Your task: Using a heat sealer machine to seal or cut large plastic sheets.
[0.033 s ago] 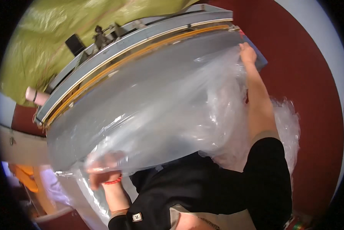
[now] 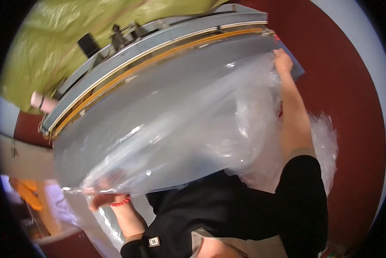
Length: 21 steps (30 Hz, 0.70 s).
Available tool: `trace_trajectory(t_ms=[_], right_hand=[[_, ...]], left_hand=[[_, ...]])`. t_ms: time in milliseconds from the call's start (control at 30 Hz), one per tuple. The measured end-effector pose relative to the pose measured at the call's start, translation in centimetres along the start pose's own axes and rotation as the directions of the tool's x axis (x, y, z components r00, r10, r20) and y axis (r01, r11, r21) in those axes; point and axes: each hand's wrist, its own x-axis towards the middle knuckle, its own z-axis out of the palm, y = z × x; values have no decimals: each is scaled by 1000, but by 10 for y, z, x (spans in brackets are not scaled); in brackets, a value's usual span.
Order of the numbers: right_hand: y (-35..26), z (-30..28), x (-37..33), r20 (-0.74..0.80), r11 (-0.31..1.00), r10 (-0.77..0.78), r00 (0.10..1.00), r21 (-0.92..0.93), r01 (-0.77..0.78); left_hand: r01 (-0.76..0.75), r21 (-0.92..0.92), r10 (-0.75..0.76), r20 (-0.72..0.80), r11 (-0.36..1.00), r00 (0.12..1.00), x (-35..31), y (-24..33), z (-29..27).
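Observation:
A large sheet of clear plastic film point(image 2: 188, 124) spreads across the grey work surface in front of me and reaches toward my body. My right hand point(image 2: 283, 61), arm stretched far to the right, pinches the film near the surface's far right end. Lower left, my left hand point(image 2: 103, 189) with a red bracelet point(image 2: 121, 201) at the wrist is at the film's near edge. Its fingers look spread and show blurred through the film, while part of the hand lies below the edge.
Along the back runs a long grey metal frame point(image 2: 167, 32) with an orange strip point(image 2: 158, 53). A black box-shaped part point(image 2: 88, 45) and a pink cylinder point(image 2: 44, 102) stand behind it. Yellow-green sheeting point(image 2: 42, 56) hangs beyond. Loose film point(image 2: 324, 148) bunches beside my right arm, above dark red floor point(image 2: 352, 129).
My left hand has moved a little to the left along the film's near edge. My right hand keeps its pinch on the film. The whole view has shifted slightly.

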Motion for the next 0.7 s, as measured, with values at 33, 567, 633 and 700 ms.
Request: trace_trajectory(t_ms=[33, 567, 633, 700], right_hand=[[3, 1, 2, -8, 1000, -4, 1000, 28, 4], [30, 14, 13, 17, 993, -20, 1000, -119, 22], [29, 12, 12, 7, 995, -45, 999, -92, 46], [33, 17, 18, 19, 995, -68, 998, -68, 69]], left_hand=[[-140, -49, 137, -67, 989, 988, -16, 33, -21], [171, 470, 460, -883, 866, 96, -77, 165, -71], [214, 688, 600, -716, 694, 355, -71, 223, -85], [488, 837, 683, -507, 246, 525, -44, 265, -77]])
